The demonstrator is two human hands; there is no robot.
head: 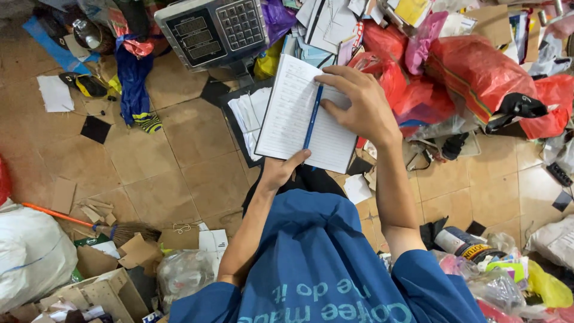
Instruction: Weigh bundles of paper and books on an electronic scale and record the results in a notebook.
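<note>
Head view: your left hand (280, 170) comes up from the near side, forearm angled up from your blue shirt (323, 263), thumb hooked over the near edge of the open notebook (305, 113), gripping it from below. Your right hand (359, 104) reaches in from the right, forearm nearly straight up the frame, palm down, fingers spread flat on the right page, pressing it. It grasps nothing; fingers are loose, not clenched. A blue pen (312, 116) lies along the notebook's centre fold, just beside your right fingertips; I cannot tell if they touch it. The notebook is held tilted in mid-frame, above the floor, lined pages up, left page written on.

Surface and room: tan tiled floor (179, 155), littered with paper scraps and cardboard bits. A grey weighing scale with keypad (212, 27) sits far of the notebook, a clipboard with papers (245, 119) just under the notebook's left edge. Red plastic bags (478, 78) pile up far right. A broom with an orange handle (89, 222) lies near left, beside a white sack (30, 251) and cardboard boxes (101, 293). Blue cloth (133, 78) lies far left.
</note>
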